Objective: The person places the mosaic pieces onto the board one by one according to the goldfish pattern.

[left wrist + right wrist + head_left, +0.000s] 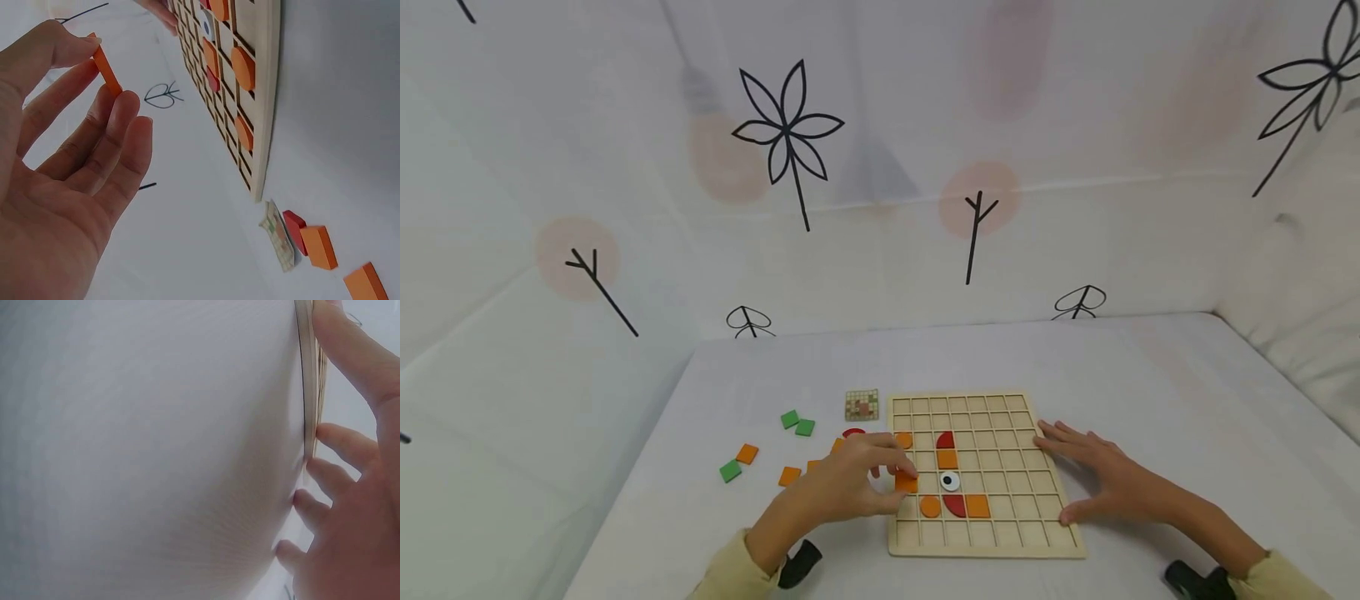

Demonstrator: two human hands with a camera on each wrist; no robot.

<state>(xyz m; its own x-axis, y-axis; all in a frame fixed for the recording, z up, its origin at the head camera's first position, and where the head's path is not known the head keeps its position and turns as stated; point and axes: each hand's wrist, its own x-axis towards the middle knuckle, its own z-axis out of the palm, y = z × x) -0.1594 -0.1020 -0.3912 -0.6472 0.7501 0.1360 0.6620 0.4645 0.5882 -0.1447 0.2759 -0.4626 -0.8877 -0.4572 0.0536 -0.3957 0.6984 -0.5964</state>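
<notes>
My left hand (850, 479) pinches an orange square tile (107, 74) between thumb and fingertips, over the left columns of a wooden grid board (1022, 479). Spread along the board's right edge, my right hand (1101, 477) touches the rim with thumb and fingertips. Near the held tile, a white eye disc (950, 481) lies in a cell. Above the disc are an orange square (947, 459) and a red quarter piece (945, 439). Below it sit an orange round (930, 507), another red quarter piece (955, 506) and an orange square (977, 506). Another orange round (904, 440) lies upper left.
Left of the board, several loose orange tiles (747, 454) and green tiles (730, 471) lie on the white tabletop (1150, 367). A small patterned card (861, 405) lies by the board's upper left corner. Close to it is a red piece (295, 230), partly hidden in the head view.
</notes>
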